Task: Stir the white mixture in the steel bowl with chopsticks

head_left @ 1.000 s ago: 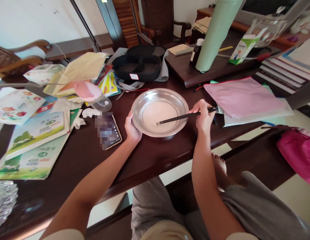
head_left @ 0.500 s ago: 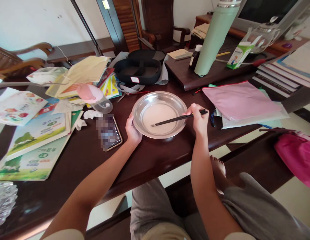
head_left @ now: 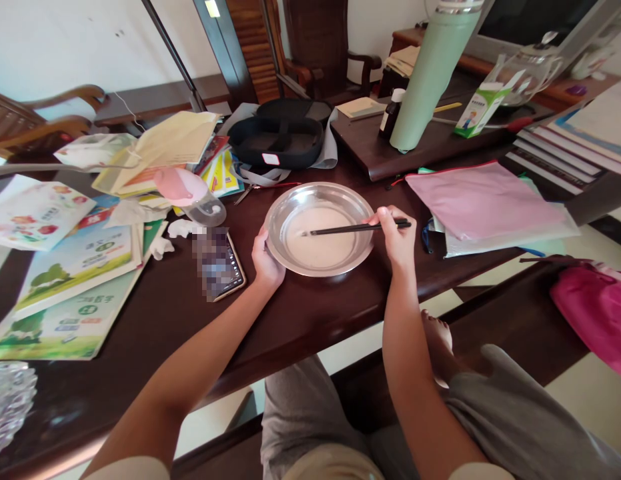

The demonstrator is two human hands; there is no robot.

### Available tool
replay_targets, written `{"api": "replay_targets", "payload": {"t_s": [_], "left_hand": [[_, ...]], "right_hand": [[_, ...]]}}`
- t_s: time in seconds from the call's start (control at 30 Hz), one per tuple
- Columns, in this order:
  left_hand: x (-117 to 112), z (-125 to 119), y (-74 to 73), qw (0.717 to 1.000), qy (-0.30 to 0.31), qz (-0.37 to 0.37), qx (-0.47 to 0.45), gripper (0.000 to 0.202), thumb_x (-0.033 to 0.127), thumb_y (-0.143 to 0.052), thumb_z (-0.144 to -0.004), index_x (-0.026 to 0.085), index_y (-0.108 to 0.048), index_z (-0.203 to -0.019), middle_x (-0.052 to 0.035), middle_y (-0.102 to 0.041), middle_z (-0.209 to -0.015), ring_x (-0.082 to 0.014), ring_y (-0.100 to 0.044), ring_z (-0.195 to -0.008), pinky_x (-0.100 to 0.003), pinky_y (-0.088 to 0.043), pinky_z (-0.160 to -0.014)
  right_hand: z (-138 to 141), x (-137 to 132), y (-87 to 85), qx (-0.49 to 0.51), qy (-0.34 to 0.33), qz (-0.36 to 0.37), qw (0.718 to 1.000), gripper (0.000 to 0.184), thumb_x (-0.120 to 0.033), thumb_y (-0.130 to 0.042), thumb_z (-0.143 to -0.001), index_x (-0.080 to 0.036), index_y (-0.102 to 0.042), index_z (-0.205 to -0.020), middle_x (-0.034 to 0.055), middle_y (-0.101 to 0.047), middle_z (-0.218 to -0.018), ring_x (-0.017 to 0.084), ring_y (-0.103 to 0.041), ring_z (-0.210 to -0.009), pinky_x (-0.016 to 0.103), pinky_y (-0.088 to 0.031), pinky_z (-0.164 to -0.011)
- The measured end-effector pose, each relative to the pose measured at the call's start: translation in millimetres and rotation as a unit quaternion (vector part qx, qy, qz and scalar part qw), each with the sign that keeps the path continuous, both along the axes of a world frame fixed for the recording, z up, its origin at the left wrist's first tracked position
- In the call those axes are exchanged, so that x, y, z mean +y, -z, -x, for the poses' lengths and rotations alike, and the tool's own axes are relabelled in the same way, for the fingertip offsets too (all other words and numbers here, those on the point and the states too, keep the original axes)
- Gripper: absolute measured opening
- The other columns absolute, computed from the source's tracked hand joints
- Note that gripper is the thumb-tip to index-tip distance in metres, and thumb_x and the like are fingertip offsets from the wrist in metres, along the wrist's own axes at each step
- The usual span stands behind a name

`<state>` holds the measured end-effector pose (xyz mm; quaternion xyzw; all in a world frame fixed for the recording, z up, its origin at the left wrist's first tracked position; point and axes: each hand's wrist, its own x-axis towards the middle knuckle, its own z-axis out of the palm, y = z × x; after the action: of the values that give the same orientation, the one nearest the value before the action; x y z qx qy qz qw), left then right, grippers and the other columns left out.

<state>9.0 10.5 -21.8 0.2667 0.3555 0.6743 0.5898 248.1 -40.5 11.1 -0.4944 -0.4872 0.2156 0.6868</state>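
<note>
A shiny metal basin stands on the dark wooden table, with a whitish, milky liquid in it. My left hand grips the basin's left rim, its fingers partly hidden behind the wall. Black chopsticks are held in my closed right hand, over the basin's right edge. Their tips reach into the liquid left of its middle. The chopsticks lie almost level across the basin, pressed together.
Left of the basin lie a phone, crumpled tissues, a pink-and-clear bottle and booklets. Behind stands an open black case. To the right are a pink zip folder and a tall green thermos.
The chopstick tips have moved up, away from me, through the liquid, and the chopsticks now lie more level. My right hand has shifted slightly. The left hand and basin stay in place.
</note>
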Motion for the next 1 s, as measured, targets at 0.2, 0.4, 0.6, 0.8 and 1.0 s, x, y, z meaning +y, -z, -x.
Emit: {"api": "replay_targets", "payload": {"t_s": [0.2,0.4,0.6,0.8,1.0], "left_hand": [[0.2,0.1,0.7,1.000,-0.006,0.013,0.009,0.019,0.043,-0.068,-0.079,0.024,-0.068,-0.076,-0.0020,-0.079,-0.093,-0.0243,-0.073,-0.102,-0.034,-0.054,-0.096],[0.0,1.1,0.0,1.000,0.001,0.006,0.010,0.019,0.042,-0.068,-0.081,0.023,-0.070,-0.077,-0.0027,-0.080,-0.095,-0.0250,-0.073,-0.107,-0.034,-0.054,-0.098],[-0.3,1.4,0.0,1.000,0.002,0.012,0.005,0.019,0.041,-0.067,-0.082,0.023,-0.072,-0.077,-0.0023,-0.080,-0.093,-0.0240,-0.073,-0.103,-0.033,-0.055,-0.095],[1.0,2.6,3.5,1.000,-0.005,0.026,0.004,0.019,0.041,-0.067,-0.084,0.023,-0.072,-0.079,-0.0017,-0.080,-0.090,-0.0228,-0.074,-0.099,-0.032,-0.055,-0.093],[1.3,1.7,3.6,1.000,-0.004,0.024,-0.007,0.019,0.039,-0.068,-0.082,0.022,-0.072,-0.076,-0.0016,-0.080,-0.090,-0.0224,-0.074,-0.096,-0.031,-0.056,-0.090]], "right_hand": [[-4.4,1.0,2.9,0.056,0.066,-0.028,0.996,0.059,-0.067,-0.063,-0.091,-0.024,-0.056,-0.051,-0.0032,-0.056,-0.048,0.017,-0.065,-0.051,0.033,-0.054,-0.061],[-0.1,1.3,0.0,-0.002,0.018,0.005,1.000,0.051,-0.066,-0.068,-0.088,-0.023,-0.065,-0.061,-0.0013,-0.067,-0.059,0.018,-0.071,-0.063,0.035,-0.058,-0.073],[-4.2,3.0,3.3,0.078,0.086,-0.046,0.992,0.060,-0.063,-0.062,-0.093,-0.023,-0.053,-0.050,-0.0046,-0.050,-0.046,0.015,-0.060,-0.046,0.032,-0.051,-0.057],[-0.5,1.9,1.1,0.005,0.005,-0.011,1.000,0.048,-0.061,-0.069,-0.090,-0.023,-0.067,-0.062,-0.0021,-0.067,-0.060,0.017,-0.071,-0.062,0.034,-0.057,-0.072],[-8.2,5.2,6.4,0.090,0.115,-0.072,0.987,0.061,-0.064,-0.064,-0.092,-0.023,-0.053,-0.049,-0.0054,-0.051,-0.045,0.014,-0.059,-0.045,0.030,-0.051,-0.057]]}}
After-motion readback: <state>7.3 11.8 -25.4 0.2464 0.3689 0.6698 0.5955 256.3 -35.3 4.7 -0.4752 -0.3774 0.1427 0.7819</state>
